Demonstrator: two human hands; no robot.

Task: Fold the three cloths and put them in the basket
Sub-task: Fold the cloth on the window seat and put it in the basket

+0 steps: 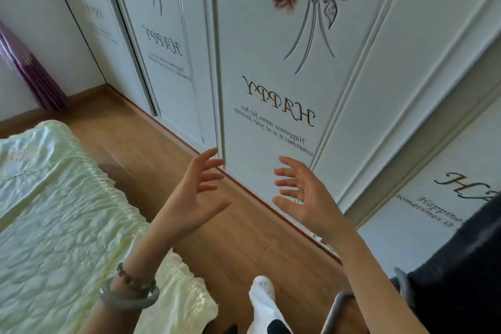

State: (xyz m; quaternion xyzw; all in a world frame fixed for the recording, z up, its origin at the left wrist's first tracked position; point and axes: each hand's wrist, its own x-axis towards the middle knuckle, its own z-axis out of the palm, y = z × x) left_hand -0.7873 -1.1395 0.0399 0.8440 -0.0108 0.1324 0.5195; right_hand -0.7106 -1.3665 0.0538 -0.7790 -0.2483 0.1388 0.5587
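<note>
Both hands were raised, palms facing, fingers spread wide and holding nothing: left hand (195, 192), right hand (307, 192), above the floor (233, 238). No cloths or basket were in view.

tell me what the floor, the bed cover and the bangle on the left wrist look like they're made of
Floor: wood or wood-look laminate, warm brown with a light sheen; plank seams and grain show.
Bed cover: soft quilted fabric, pale green-cream, slightly glossy; puckered surface and a gathered edge.
Bangle: smooth grey-green and slightly translucent, perhaps jade or glass; the look leaves it open.
</note>
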